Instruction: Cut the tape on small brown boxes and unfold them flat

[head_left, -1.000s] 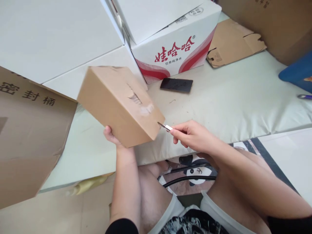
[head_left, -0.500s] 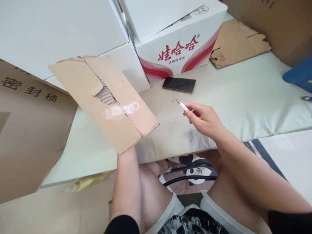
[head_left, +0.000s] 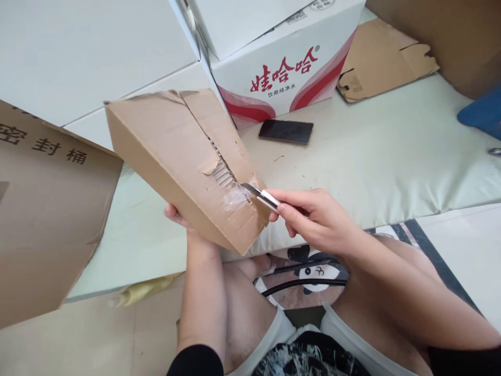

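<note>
Head view: near the middle of the frame, a bit to the left, the left hand (head_left: 177, 215) has hold of a tilted brown box (head_left: 176, 151) from below, with just a bit of its fingers showing and the rest hidden, so I can't tell how wide they spread. The right hand (head_left: 317, 216), just right of the box, has its fingers closed tight on a small white knife (head_left: 268, 198), and the tip is at the clear tape (head_left: 237, 197) by the torn spot. A black phone (head_left: 286, 131) lies on the pale desk (head_left: 371, 156) at upper middle, near a white box with red writing (head_left: 282, 78).
</note>
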`<state>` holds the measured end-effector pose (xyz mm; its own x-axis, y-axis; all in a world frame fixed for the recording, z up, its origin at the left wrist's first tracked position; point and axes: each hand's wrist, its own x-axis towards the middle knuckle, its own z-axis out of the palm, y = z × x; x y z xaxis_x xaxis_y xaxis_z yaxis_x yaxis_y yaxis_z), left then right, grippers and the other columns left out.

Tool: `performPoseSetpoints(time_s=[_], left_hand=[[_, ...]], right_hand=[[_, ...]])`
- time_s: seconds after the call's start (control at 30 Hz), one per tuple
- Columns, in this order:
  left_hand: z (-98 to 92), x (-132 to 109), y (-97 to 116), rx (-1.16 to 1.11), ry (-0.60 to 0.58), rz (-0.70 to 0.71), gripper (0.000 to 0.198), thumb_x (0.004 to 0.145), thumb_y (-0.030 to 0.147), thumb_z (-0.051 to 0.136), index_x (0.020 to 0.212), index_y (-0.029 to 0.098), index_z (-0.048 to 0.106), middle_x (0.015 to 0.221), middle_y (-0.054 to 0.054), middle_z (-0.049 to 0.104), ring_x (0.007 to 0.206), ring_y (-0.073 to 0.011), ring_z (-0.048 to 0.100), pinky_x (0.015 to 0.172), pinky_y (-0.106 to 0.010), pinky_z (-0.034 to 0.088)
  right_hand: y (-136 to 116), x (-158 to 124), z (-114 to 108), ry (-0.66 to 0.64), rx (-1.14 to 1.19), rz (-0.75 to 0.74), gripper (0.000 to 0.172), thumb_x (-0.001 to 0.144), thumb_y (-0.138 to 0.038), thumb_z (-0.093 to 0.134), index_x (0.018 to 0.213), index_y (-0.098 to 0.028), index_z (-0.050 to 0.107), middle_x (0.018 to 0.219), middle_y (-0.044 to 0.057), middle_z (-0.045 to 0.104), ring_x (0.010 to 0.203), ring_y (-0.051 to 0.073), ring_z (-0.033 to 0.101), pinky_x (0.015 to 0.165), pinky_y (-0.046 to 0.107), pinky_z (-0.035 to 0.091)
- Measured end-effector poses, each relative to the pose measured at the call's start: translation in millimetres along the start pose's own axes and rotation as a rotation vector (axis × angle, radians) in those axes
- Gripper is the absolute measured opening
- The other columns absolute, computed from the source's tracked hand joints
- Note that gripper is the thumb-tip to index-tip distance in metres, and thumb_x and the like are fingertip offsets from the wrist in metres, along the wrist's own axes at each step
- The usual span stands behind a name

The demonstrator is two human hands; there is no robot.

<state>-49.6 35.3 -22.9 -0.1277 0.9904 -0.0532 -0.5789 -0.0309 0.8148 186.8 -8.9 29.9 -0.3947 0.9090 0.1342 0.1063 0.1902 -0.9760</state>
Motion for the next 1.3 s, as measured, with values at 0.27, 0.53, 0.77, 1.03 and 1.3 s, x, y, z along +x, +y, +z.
performPoseSetpoints(time_s=[0.27, 0.53, 0.77, 1.03, 1.3], left_hand=[[-0.4, 2, -2, -0.151, -0.121, 0.103, 0.061, 0.068, 0.068, 0.074, 0.114, 0.028, 0.075, 0.094, -0.002, 0.08, 0.091, -0.0271, 0.072, 0.077, -0.038, 0.062], [-3.2, -2, -4, -0.09, -0.066, 0.127, 0.055, 0.068, 0.064, 0.072, 0.106, 0.024, 0.074, 0.099, -0.006, 0.079, 0.096, -0.0282, 0.068, 0.083, -0.04, 0.06], [-6.5, 1, -4, -0.018, -0.072, 0.188, 0.051, 0.07, 0.059, 0.071, 0.105, 0.022, 0.073, 0.106, -0.008, 0.078, 0.112, -0.0324, 0.066, 0.09, -0.04, 0.056], [-3.7, 17, 1, -0.057, 0.039, 0.381, 0.045, 0.08, 0.063, 0.064, 0.099, 0.023, 0.069, 0.113, -0.003, 0.076, 0.141, -0.0324, 0.051, 0.108, -0.039, 0.05], [-7.6, 18, -3, -0.025, 0.091, 0.221, 0.053, 0.077, 0.065, 0.068, 0.108, 0.022, 0.07, 0.116, -0.005, 0.076, 0.137, -0.0307, 0.056, 0.107, -0.039, 0.052]], right_hand=[[-4, -1, 1, 0.001, -0.074, 0.029, 0.04, 0.099, -0.026, 0.043, 0.124, -0.02, 0.074, 0.081, -0.001, 0.073, 0.052, 0.007, 0.051, 0.058, 0.022, 0.043], [-2, -3, 1, -0.022, -0.475, 0.075, 0.045, 0.102, -0.03, 0.036, 0.126, -0.018, 0.072, 0.082, 0.006, 0.073, 0.067, 0.016, 0.063, 0.064, 0.027, 0.042], [-6, -4, 7, -0.135, -0.794, 0.251, 0.045, 0.1, -0.028, 0.039, 0.135, -0.02, 0.067, 0.086, 0.011, 0.076, 0.061, 0.02, 0.06, 0.056, 0.031, 0.029], [14, 0, -39, 0.25, -0.598, 0.213, 0.039, 0.096, -0.034, 0.05, 0.123, -0.027, 0.077, 0.08, 0.005, 0.075, 0.059, 0.017, 0.057, 0.063, 0.032, 0.042], [67, 18, -43, 0.235, -0.74, 0.236, 0.042, 0.09, -0.027, 0.052, 0.126, -0.018, 0.072, 0.121, 0.017, 0.073, 0.106, 0.033, 0.069, 0.089, 0.047, 0.054]])
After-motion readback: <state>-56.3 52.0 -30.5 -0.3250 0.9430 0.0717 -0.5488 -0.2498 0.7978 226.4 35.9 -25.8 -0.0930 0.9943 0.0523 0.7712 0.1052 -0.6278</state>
